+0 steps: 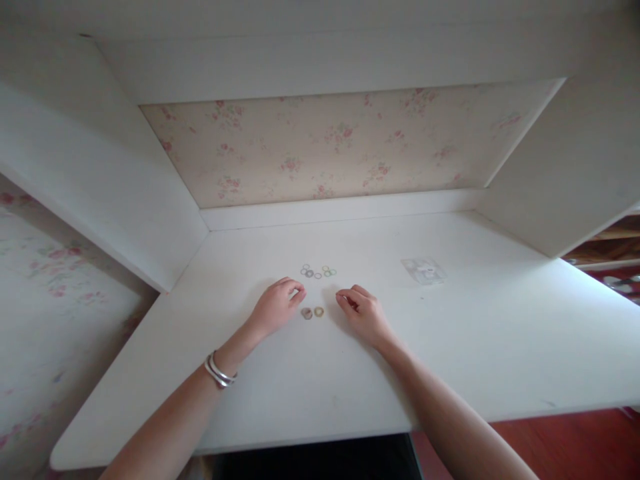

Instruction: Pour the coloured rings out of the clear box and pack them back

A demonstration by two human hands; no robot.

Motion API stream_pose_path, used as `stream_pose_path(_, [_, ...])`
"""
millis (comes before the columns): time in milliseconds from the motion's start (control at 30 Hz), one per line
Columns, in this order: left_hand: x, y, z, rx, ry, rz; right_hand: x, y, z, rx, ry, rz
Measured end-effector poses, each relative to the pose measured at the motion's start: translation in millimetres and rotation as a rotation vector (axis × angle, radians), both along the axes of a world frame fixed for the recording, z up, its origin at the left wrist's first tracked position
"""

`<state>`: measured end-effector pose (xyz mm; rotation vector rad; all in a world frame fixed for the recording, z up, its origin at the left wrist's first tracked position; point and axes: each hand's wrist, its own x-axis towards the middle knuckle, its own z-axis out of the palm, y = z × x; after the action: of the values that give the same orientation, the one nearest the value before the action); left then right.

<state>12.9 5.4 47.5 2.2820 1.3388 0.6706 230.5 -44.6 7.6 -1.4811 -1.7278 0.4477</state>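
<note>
My left hand (276,307) rests on the white tabletop with its fingers curled and the thumb and fingertips close together. Opposite it, my right hand (364,312) is curled in the same way, its fingertips pressed together. Anything in either pinch is too small to make out. Between the hands, nearer to me, lie a greyish ring stack (307,313) and a gold-coloured ring (319,311), side by side. Just beyond the hands are several thin silver rings (307,270) and a cluster of thin greenish rings (329,271).
A small clear plastic bag (423,271) with something pale inside lies on the white desk (500,320), right of my right hand. White side panels (555,167) and a low back ledge (345,205) bound the desk. Silver bangles (219,372) circle my left wrist.
</note>
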Motion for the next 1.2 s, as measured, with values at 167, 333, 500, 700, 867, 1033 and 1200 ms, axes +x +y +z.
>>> stream_pose_path(167, [-24.2,0.9,-19.6,-0.25,-0.296,0.158,0.8,17.2,-3.6,-0.049,-0.035,-0.053])
stream_pose_path(333, [-32.9,-4.6,-29.5,-0.353,-0.382,0.221,1.2,64.8,9.5,-0.206,-0.304,-0.105])
stream_pose_path(500, [-38.1,-5.1,-28.8,-0.373,-0.359,0.208,-8.8,108.5,23.9,-0.277,-0.46,-0.059])
stream_pose_path(700, [-43.7,-5.3,-27.6,-0.39,-0.394,0.202,-26.1,124.4,25.0,-0.366,-0.619,-0.046])
stream_pose_path(867, [-44.8,-4.8,-28.4,-0.392,-0.405,0.192,-37.1,129.1,26.8,-0.408,-0.723,-0.022])
stream_pose_path(1033, [-46.2,-3.7,-33.8,-0.375,-0.412,0.191,-43.7,125.3,34.3,-0.356,-0.746,0.085])
stream_pose_path(1200, [-47.4,-2.5,-34.7,-0.372,-0.426,0.157,-39.2,106.2,56.7,-0.182,-0.68,0.158])
